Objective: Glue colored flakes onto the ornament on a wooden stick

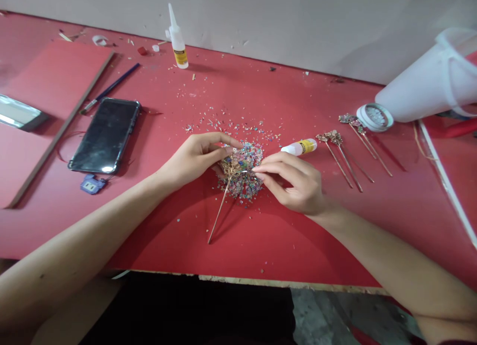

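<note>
My left hand [203,154] is closed on the ornate head of a gold hairpin [223,198], whose long prong points down toward the table's front edge. Bluish and green bits show on the hairpin's head. Beside it, my right hand [290,178] pinches a thin, pale-tipped tool [249,172] at the ornament; most of that tool is hidden by the fingers. Beneath both hands lies a pile of colourful shell-like flakes [244,188]. Just beyond my right hand, a small glue bottle [301,147] with a yellow label rests on its side.
More hairpins [341,159] lie at right, near a white cup-like container [417,87] and a small round tub [375,117]. Another glue bottle [179,44] stands near the wall. A phone [106,136], a paintbrush [112,88] and a wood-edged board [61,129] occupy the left.
</note>
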The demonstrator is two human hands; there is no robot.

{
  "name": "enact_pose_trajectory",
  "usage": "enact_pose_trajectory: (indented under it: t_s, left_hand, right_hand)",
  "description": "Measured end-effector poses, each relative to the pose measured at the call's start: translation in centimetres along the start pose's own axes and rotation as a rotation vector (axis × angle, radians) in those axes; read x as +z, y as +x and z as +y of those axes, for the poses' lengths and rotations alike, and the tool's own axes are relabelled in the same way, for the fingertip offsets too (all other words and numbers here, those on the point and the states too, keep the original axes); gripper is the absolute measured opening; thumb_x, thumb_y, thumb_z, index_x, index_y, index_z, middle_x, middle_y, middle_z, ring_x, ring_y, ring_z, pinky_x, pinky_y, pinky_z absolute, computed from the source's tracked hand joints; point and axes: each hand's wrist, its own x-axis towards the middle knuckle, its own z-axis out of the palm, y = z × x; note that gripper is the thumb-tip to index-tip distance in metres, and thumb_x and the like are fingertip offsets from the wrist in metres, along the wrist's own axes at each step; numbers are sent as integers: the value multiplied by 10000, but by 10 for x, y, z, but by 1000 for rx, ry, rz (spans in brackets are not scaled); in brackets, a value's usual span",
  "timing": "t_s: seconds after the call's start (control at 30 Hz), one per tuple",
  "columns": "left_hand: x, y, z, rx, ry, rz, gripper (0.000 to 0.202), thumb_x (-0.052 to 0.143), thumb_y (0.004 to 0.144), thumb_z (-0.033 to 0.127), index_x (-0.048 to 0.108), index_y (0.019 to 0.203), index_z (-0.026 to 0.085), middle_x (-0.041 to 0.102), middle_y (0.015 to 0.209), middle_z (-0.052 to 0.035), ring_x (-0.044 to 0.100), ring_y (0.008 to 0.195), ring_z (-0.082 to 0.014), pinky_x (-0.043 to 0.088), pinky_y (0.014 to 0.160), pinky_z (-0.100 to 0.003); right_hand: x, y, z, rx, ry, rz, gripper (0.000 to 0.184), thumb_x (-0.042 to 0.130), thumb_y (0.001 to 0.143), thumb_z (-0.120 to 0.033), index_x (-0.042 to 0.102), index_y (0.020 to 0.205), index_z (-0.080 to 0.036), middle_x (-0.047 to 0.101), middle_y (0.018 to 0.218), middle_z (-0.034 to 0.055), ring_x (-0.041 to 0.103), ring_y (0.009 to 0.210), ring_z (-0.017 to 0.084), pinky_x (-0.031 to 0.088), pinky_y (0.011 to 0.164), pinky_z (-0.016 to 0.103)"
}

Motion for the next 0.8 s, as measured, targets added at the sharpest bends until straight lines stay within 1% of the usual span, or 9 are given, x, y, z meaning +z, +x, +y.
enact_pose_trajectory:
  t_s: [0.17, 0.33, 0.47, 0.67, 0.8]
  left_hand:
    - [1, -1, 4, -27, -8, -8, 234, 520, 880, 267, 648, 1029, 139, 618, 666, -4, 608, 548, -86, 533, 577, -192]
    - [1, -2, 3, 7, -3, -52, 263, 578, 844, 272, 636, 1064, 139, 674, 759, -34, 630, 621, -101, 529, 617, -206]
    - [1, -2, 2, 8, 2, -76, 300, 601, 825, 267, 619, 1092, 133, 686, 824, -53, 622, 646, -100, 527, 644, -216]
    - [1, -2, 4, 13, 27, -77, 314, 617, 808, 241, 615, 1098, 120, 680, 825, -52, 611, 644, -92, 522, 639, -210]
    - [2, -3, 4, 20, 53, -67, 334, 633, 794, 239, 614, 1105, 120, 683, 874, -64, 623, 699, -105, 525, 654, -212]
  right_hand:
    - [0, 0, 0, -3, -7, 16, 191, 587, 810, -100, 633, 970, -192, 645, 878, 52, 619, 817, 150, 527, 725, 300]
    - [-1, 0, -1, 5, -29, 22, 182, 576, 822, -116, 633, 970, -205, 642, 877, 48, 621, 811, 151, 527, 709, 304]
    - [-1, 1, -1, -1, -28, 33, 188, 577, 819, -108, 632, 971, -203, 639, 879, 49, 620, 810, 151, 528, 712, 304]
    - [0, 1, -1, -16, -34, 46, 197, 586, 811, -102, 632, 978, -197, 638, 881, 52, 621, 808, 150, 531, 712, 307]
    - [0, 0, -1, -8, -39, 45, 212, 585, 813, -106, 629, 989, -217, 640, 887, 46, 625, 812, 154, 534, 713, 318]
